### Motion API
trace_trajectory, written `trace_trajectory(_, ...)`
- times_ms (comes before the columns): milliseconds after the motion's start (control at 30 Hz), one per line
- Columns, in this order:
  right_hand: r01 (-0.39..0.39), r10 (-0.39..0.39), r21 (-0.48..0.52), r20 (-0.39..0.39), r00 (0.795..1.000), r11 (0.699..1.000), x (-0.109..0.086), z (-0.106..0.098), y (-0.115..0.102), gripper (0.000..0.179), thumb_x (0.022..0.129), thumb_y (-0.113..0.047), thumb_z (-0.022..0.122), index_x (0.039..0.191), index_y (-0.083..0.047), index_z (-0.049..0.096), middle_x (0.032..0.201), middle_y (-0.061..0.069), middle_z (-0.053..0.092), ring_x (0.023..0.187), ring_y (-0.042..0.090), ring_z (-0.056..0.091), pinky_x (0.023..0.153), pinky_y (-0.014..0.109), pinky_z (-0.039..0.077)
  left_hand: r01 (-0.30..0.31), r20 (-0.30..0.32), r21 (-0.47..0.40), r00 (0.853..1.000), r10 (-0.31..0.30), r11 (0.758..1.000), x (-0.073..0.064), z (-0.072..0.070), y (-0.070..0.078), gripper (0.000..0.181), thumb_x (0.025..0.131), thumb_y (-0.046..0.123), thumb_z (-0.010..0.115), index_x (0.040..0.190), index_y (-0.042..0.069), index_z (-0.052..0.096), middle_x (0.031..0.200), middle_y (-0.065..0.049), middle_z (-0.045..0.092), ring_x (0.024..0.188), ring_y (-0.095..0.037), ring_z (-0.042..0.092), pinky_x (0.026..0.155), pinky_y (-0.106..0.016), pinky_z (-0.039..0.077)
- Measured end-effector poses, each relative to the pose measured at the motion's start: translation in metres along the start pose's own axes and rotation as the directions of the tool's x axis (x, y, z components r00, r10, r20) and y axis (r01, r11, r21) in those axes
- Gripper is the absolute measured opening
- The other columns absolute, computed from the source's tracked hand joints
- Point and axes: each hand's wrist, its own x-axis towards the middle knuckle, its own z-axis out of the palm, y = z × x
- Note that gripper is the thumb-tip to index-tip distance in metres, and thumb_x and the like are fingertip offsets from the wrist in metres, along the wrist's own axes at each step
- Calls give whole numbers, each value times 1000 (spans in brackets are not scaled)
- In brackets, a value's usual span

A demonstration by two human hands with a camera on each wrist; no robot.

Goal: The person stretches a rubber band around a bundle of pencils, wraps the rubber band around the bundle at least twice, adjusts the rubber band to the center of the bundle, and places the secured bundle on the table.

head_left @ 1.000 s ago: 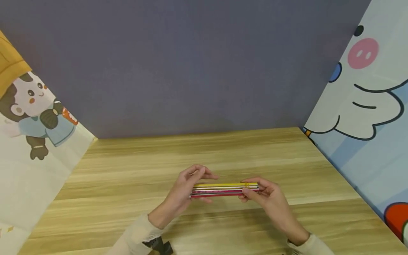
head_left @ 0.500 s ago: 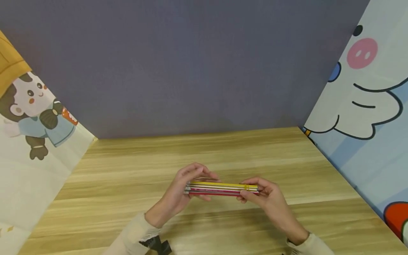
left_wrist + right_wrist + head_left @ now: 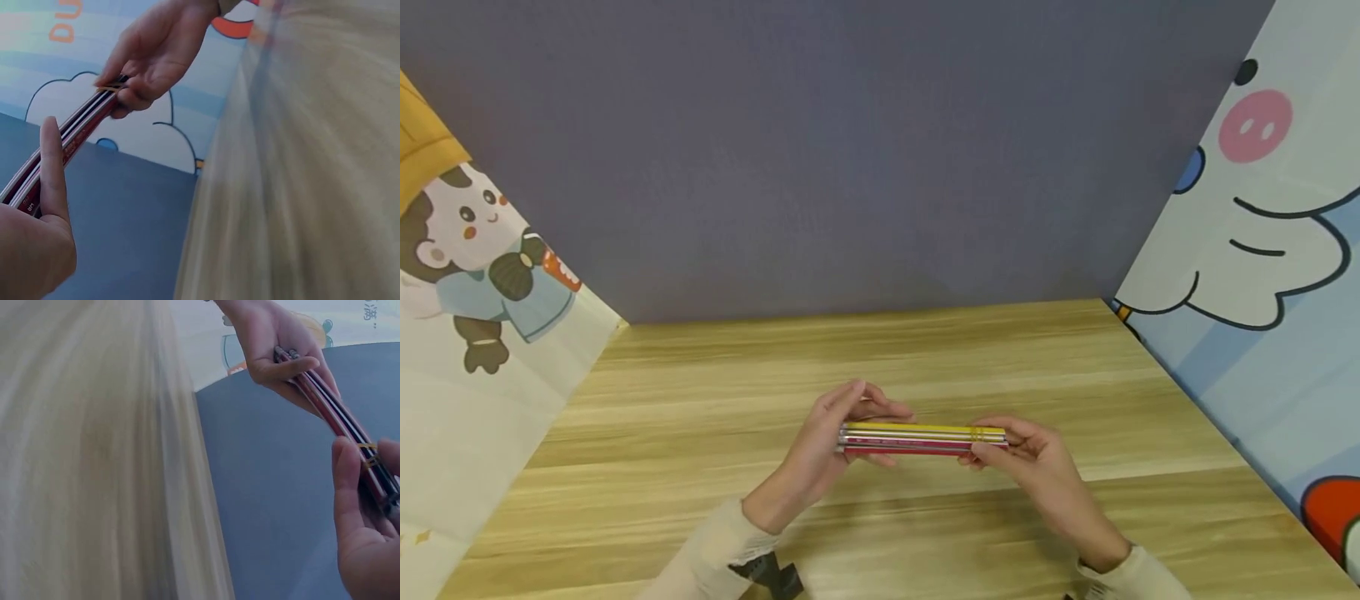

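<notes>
A bundle of pencils [image 3: 917, 437], yellow, white and red, is held level above the table. A yellow rubber band [image 3: 977, 434] circles it near the right end. My right hand [image 3: 1037, 467] pinches that banded end between thumb and fingers. At the other end my left hand [image 3: 816, 446] surrounds the pencils loosely, their silvery tips against the palm. One straight finger [image 3: 53, 169] of it lies across the bundle in the left wrist view. In the right wrist view the rubber band wraps the pencils right beside my right fingertips [image 3: 347, 456].
Beneath the hands is a wood-grain table [image 3: 737, 367]. A dark grey panel [image 3: 865, 167] rises at its back. Cartoon-printed sheets flank it, the left sheet [image 3: 490, 417] and the right sheet [image 3: 1285, 367].
My left hand has shifted slightly left, so the pencils' silvery left tips now show. The bundle has risen a little on its left side. My right hand keeps its pinch.
</notes>
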Motion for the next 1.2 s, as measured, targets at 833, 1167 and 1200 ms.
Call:
trace_trajectory(833, 7, -7, 11, 15, 1000, 1000, 0, -5, 2, 30, 92, 4, 66, 120, 15, 59, 100, 11, 73, 84, 25, 73, 76, 40, 63, -40, -26, 53, 999, 42, 998, -1, 5, -6, 37, 110, 31, 38, 96, 3, 58, 105, -16, 74, 102, -36, 70, 59, -39, 63)
trace_trajectory(1167, -35, 32, -60, -39, 999, 998, 0, 0, 1, 31, 89, 1, 71, 118, 9, 63, 103, 8, 73, 87, 21, 71, 76, 36, 62, -29, -19, 54, 999, 30, 998, 0, 7, -6, 38, 110, 33, 35, 96, 5, 58, 106, -13, 74, 102, -34, 70, 60, -40, 63)
trace_trajectory(1200, -41, 39, -67, -26, 999, 997, 0, 1, 2, 31, 89, 1, 72, 118, 8, 64, 104, 7, 73, 86, 21, 71, 75, 36, 62, -22, -2, 55, 1000, 22, 998, -1, 8, -8, 39, 110, 33, 35, 96, 5, 58, 106, -13, 74, 102, -34, 70, 61, -40, 63)
